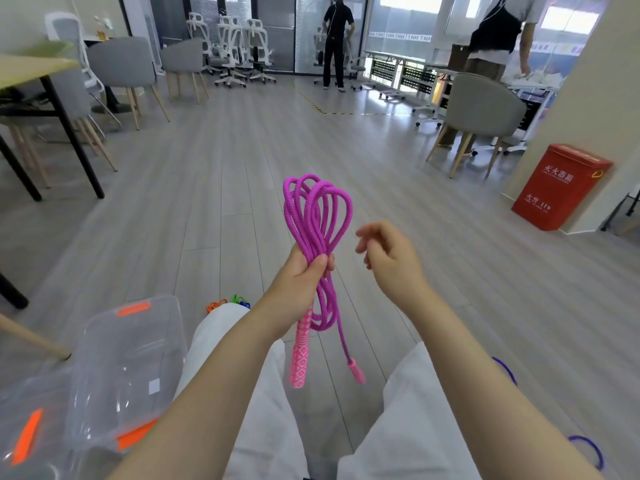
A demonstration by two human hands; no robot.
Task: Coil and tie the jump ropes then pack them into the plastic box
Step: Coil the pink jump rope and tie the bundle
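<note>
Clear plastic box (128, 368), orange latches: on the floor left of your knees. Purple rope (588, 448): right of your knees, partly hidden. Magenta jump rope (313, 216): coiled in loops, clenched in your left hand (301, 275) above the knees, pink handles (300, 355) dangling below. Right hand (388, 254): just beside the coil, fingers loosely curled, grasping nothing. Beyond the knees, orange and green items (228, 303), possibly more ropes.

Magenta jump rope (317, 216): braided, gathered into several long loops standing upright above the left hand (301, 275), which grips the bundle at mid-length. Its pink patterned handle (302, 351) and second handle (356, 372) hang below that hand. Clear plastic box (128, 368) with orange latches: lower left of the left hand.
</note>
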